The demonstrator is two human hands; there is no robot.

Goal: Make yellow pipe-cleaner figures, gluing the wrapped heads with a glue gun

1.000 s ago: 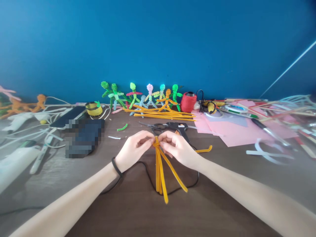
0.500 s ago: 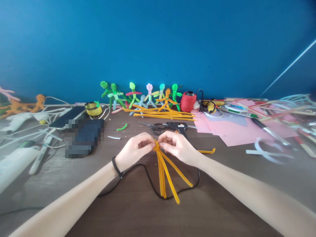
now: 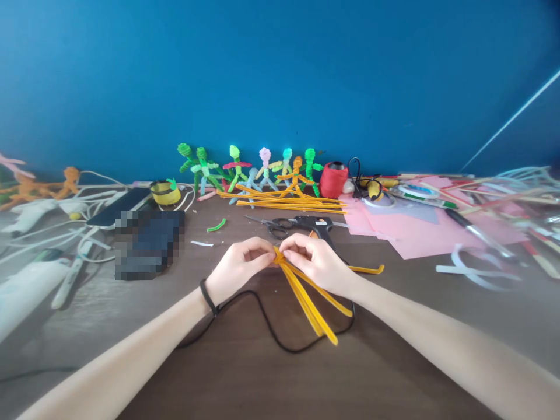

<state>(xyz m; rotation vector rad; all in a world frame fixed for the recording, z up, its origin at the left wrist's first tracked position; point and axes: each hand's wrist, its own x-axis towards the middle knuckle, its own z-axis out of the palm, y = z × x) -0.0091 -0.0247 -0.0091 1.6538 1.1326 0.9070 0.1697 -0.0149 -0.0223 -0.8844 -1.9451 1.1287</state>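
Left grip (image 3: 240, 263), right grip (image 3: 315, 263) pinching, strands (image 3: 308, 301) swung rightward

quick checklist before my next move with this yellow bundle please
1. Left hand on the yellow bundle: ok, fingertips at its gathered end.
2. Right hand on it: ok, fingertips at the same end.
3. Gathered end tight: cannot tell, fingers partly cover it.
4. Loose strands away from the black cord: not ok, they overlap it in this view.
5. Scissors in sight: ok, lying beyond the hands.
6. Glue gun cool: cannot tell, nothing visible shows its heat.
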